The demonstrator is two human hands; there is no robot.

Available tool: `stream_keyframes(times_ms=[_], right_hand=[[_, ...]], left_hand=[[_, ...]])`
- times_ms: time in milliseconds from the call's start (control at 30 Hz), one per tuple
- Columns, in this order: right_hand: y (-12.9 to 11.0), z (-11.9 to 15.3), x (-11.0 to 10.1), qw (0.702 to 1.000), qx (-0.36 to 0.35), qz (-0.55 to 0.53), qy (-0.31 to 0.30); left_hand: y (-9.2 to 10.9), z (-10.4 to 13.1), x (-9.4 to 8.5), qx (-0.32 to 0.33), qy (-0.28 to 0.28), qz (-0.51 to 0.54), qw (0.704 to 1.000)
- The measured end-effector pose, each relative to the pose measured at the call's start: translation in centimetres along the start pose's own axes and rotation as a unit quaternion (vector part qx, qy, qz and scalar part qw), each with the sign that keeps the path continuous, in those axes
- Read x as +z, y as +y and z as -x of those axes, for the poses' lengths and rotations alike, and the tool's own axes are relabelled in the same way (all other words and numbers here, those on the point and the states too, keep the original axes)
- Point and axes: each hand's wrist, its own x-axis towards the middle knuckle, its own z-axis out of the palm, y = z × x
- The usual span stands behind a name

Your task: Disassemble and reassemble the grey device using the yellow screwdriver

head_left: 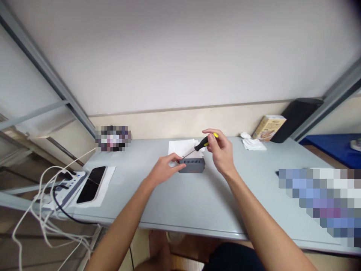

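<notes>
A small dark grey box [192, 166] with a row of vent slots stands on the grey table. My left hand [167, 168] grips its left end between thumb and fingers. In my right hand [221, 149] is a black and yellow screwdriver [202, 143], slanting down to the left. Its tip meets the box's top left corner, close to my left fingertips; any screw there is too small to make out. White paper [180, 146] lies just behind the box.
A phone [92, 184] and a power strip [67, 190] with tangled cables are at the left. Crumpled tissue [254, 144], a yellow carton [269, 128] and a black cylinder [296, 118] stand back right. Blurred-out items lie right and back left.
</notes>
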Motion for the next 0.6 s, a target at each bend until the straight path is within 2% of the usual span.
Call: stream_keyframes(times_ms=[133,367,467,600], right_hand=[[0.0,-0.2,0.1,1.0,-0.012,-0.016,0.01],[-0.4,0.0,0.3,0.998,0.013,-0.063,-0.013],[0.1,-0.2,0.2,0.997,0.017,-0.071,0.027],[1.9,-0.7,0.2,0.988,0.045,-0.072,0.127]], left_hand=[[0.0,0.0,0.0,-0.001,0.004,0.005,1.0],[0.2,0.0,-0.1,0.003,-0.001,-0.005,1.0],[0.3,0.0,-0.3,0.016,-0.013,-0.023,1.0],[0.3,0.0,-0.4,0.042,-0.029,-0.079,0.996]])
